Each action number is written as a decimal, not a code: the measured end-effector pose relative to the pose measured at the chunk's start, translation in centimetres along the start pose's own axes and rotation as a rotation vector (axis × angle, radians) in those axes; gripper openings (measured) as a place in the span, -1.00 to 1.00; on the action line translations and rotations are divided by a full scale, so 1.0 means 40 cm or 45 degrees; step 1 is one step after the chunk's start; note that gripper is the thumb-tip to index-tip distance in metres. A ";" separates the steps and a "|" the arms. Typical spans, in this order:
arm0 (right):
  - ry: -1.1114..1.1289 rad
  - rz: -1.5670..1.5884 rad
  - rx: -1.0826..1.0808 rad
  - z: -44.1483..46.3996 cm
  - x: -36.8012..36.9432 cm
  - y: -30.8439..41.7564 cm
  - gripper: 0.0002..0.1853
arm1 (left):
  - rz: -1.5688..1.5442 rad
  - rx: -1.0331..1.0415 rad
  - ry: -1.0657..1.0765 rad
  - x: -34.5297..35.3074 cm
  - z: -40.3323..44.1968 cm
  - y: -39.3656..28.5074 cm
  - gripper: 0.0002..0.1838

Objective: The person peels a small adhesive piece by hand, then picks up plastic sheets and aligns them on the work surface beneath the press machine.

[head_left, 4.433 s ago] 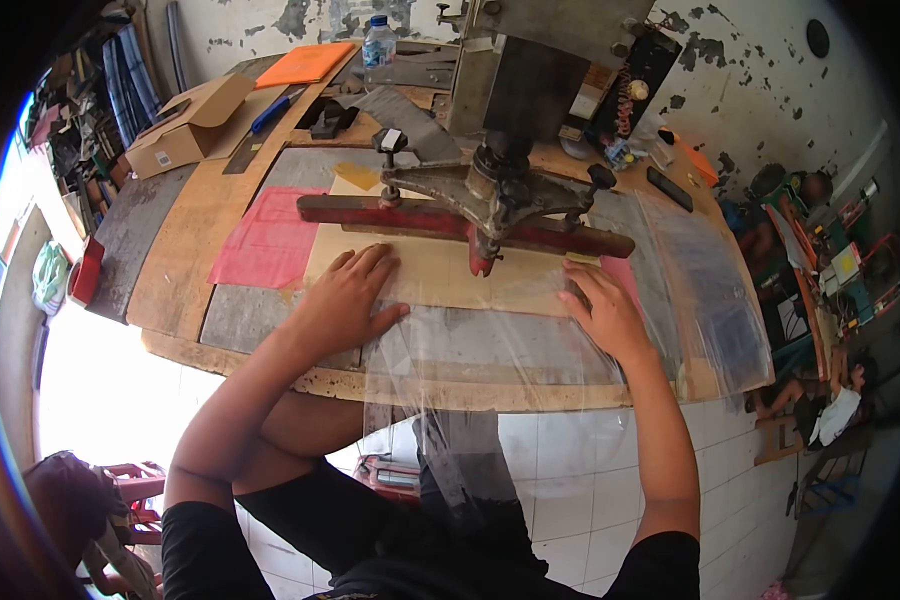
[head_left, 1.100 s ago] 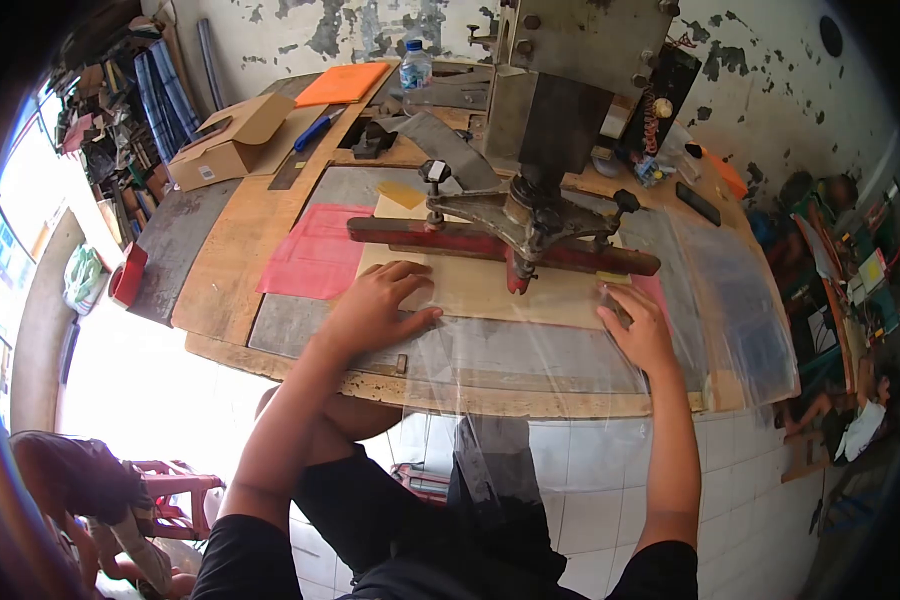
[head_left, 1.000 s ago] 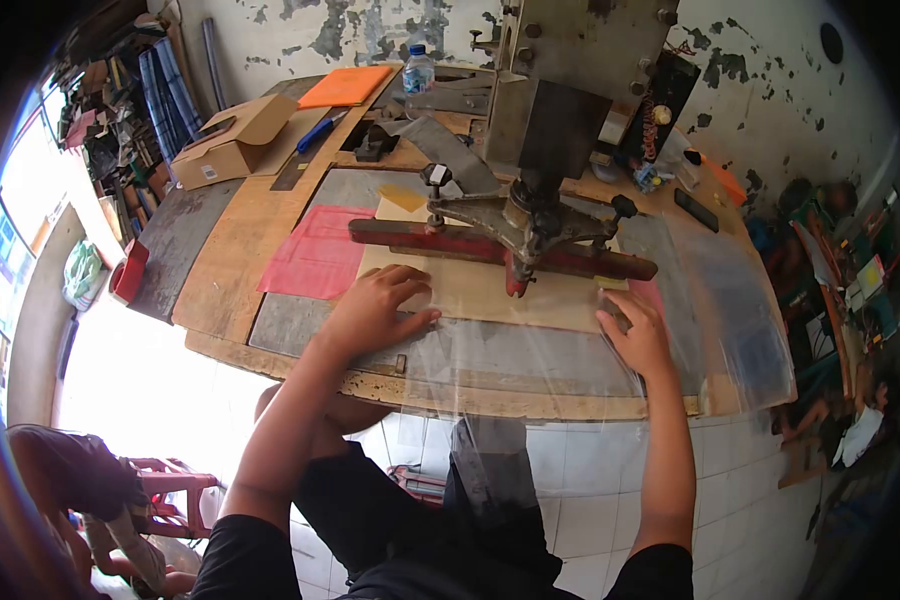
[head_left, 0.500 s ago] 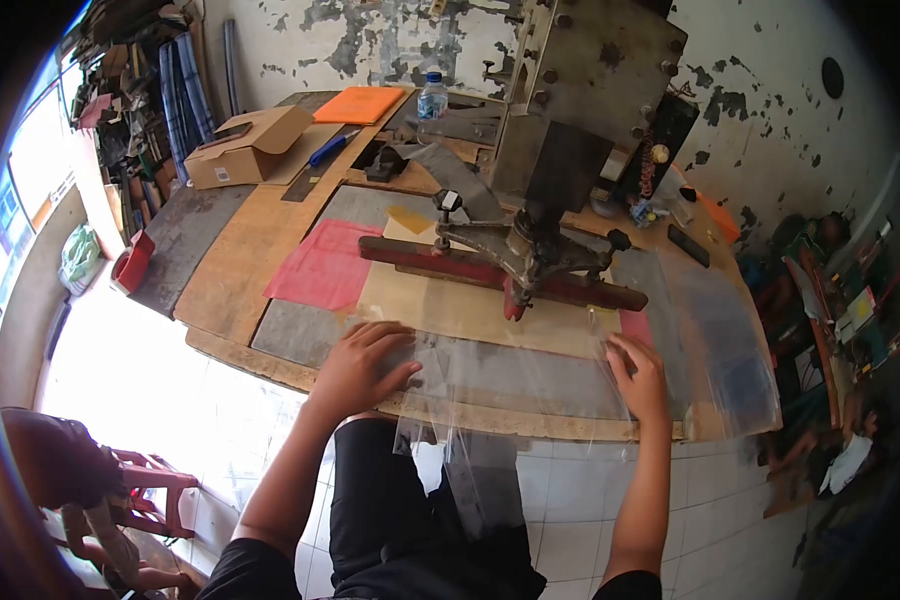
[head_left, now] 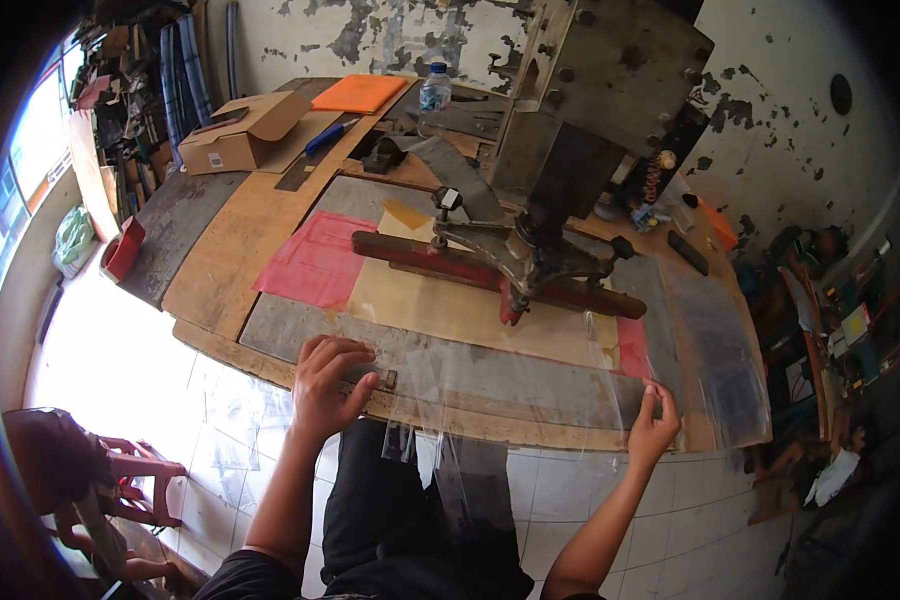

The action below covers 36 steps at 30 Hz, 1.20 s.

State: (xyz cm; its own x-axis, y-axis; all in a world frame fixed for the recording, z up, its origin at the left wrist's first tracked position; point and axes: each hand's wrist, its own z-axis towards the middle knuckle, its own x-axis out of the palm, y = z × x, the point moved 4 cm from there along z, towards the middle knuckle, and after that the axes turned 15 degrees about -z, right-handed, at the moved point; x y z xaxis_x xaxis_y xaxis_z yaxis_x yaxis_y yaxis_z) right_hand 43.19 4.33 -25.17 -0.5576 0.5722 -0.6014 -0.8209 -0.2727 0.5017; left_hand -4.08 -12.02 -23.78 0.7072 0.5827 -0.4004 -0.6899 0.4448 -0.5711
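Note:
A clear plastic sheet lies across the front of the machine table and hangs over its edge. At the sheet's right side, my right hand is closed in a pinch on the plastic. My left hand rests at the front edge of the table, left of the sheet, fingers curved and thumb apart. Close to that thumb is a small metal-ended piece; whether the hand touches it, I cannot tell. Beyond both hands, a press with a red-sided bar stands over a tan sheet and pink sheet.
More clear plastic lies at the table's right end. A cardboard box, a blue-handled cutter, an orange pad and a water bottle sit at the back. A person is low at the left, beside a red stool.
My left hand has shifted left along the table edge. My right hand has come down and to the right and now pinches the plastic. The view has tilted slightly.

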 end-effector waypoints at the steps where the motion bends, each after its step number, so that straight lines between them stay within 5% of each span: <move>1: 0.002 0.001 -0.001 -0.002 0.002 -0.003 -0.75 | 0.014 0.020 -0.005 0.001 0.001 -0.002 -0.80; 36: -0.012 -0.007 0.059 -0.009 -0.005 -0.014 -0.74 | 0.130 0.068 -0.070 0.022 -0.003 -0.004 -0.93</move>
State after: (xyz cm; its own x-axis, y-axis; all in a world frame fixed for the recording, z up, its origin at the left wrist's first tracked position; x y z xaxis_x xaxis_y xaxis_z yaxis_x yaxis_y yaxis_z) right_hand 43.70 4.08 -25.57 -0.5515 0.5811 -0.5984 -0.8173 -0.2331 0.5269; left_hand -3.34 -11.65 -24.13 0.6240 0.6626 -0.4141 -0.7664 0.4156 -0.4899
